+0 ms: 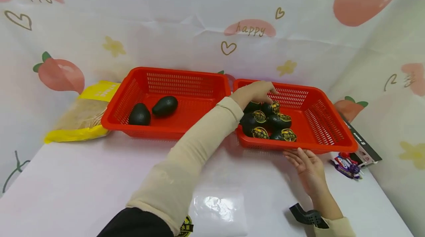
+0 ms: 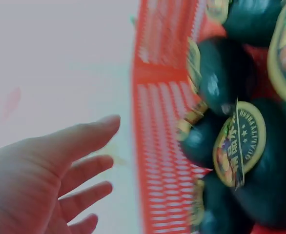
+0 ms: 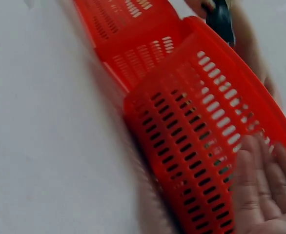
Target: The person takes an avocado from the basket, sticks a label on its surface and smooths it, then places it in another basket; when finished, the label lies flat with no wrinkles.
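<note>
My left hand (image 1: 257, 92) is over the left part of the right red basket (image 1: 332, 126), its fingers apart and nothing held in the left wrist view. Just below it lie several dark green avocados (image 1: 253, 122) with black-and-gold labels, clustered at the basket's left side. At the basket's front wall, the straight fingers of my right hand (image 1: 310, 172) reach up under the rim, palm upward; in the right wrist view they are against or close to the slotted wall. Two unlabelled avocados (image 1: 165, 106) rest inside the left red basket (image 1: 196, 119).
A yellow-edged bag (image 1: 87, 110) of tan contents leans beside the left basket. Clear plastic packaging (image 1: 219, 211) lies at the table's front, near a black-and-gold label (image 1: 186, 226). Wrapped sweets (image 1: 346, 165) and a dark flat box (image 1: 365, 145) sit at the right.
</note>
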The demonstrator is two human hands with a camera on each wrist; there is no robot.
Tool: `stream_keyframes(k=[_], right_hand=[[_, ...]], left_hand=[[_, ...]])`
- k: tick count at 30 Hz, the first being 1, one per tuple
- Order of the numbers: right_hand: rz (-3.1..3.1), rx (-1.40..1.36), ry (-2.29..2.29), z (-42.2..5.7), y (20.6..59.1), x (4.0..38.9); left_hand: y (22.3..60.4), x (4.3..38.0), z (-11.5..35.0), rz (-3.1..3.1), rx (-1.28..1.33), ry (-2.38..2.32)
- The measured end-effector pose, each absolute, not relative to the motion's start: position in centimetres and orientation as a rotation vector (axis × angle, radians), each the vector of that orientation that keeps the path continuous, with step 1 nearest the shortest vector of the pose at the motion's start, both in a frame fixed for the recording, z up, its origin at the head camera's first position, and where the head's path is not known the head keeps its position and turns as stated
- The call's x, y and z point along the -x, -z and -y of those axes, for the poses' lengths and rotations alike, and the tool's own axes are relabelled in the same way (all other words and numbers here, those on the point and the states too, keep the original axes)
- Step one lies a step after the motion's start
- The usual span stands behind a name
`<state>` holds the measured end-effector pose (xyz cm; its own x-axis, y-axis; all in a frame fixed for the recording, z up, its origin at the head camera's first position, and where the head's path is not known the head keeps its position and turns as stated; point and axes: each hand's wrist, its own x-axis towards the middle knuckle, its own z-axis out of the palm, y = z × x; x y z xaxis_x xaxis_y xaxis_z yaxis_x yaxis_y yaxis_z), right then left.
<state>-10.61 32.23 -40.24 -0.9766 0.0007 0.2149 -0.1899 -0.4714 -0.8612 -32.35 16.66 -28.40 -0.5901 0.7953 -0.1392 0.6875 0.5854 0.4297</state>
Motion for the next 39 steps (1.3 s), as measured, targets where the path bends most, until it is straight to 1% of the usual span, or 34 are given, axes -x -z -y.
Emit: stream_keyframes(k=[3,6,10,13,15,16,18,21,24,27,29,31,35,39], right_hand=[[1.845,-0.334,-2.533,-32.0,40.2,10.8],[2.205,-0.353,-2.396,-31.4,39.9,10.8],[2.564,-0.378,-2.096,-30.3,39.2,10.2],[2.700,-0.402,-1.911,-29.3,38.5,9.8],[2.751,-0.422,-1.824,-28.5,37.8,9.6],[2.763,-0.434,-1.803,-28.2,37.5,9.5],[2.770,-0.490,-1.758,-27.5,36.6,9.4],[2.720,-0.672,-1.694,-26.3,34.9,9.8],[2.659,-0.867,-1.600,-24.6,32.8,11.2],[2.674,-0.989,-1.483,-22.4,30.3,13.5],[2.722,-1.028,-1.385,-20.6,28.7,15.5],[2.772,-1.062,-1.316,-18.5,27.4,17.6],[2.862,-1.113,-1.194,-14.0,25.9,22.3],[2.945,-1.085,-1.014,-9.0,25.9,26.8]], left_hand=[[27.4,29.9,-14.4,-2.480,-1.436,-0.431],[27.7,26.2,-11.3,-2.445,-1.666,-0.510],[30.1,20.6,-6.6,-2.332,-1.861,-0.828],[32.5,17.2,-3.2,-2.285,-1.851,-1.030],[34.2,15.8,-1.2,-2.317,-1.713,-1.125],[34.9,15.3,-0.3,-2.348,-1.584,-1.183],[36.4,14.8,1.4,-2.367,-1.233,-1.340],[38.1,15.1,3.7,-2.256,-0.621,-1.648],[38.5,16.0,5.5,-1.931,-0.157,-2.021],[38.0,16.6,6.7,-1.564,0.165,-2.346],[37.6,16.8,7.2,-1.404,0.282,-2.476],[37.5,16.8,7.5,-1.340,0.344,-2.535],[37.5,16.7,7.9,-1.324,0.345,-2.557],[37.5,16.4,8.4,-1.331,0.338,-2.560]])
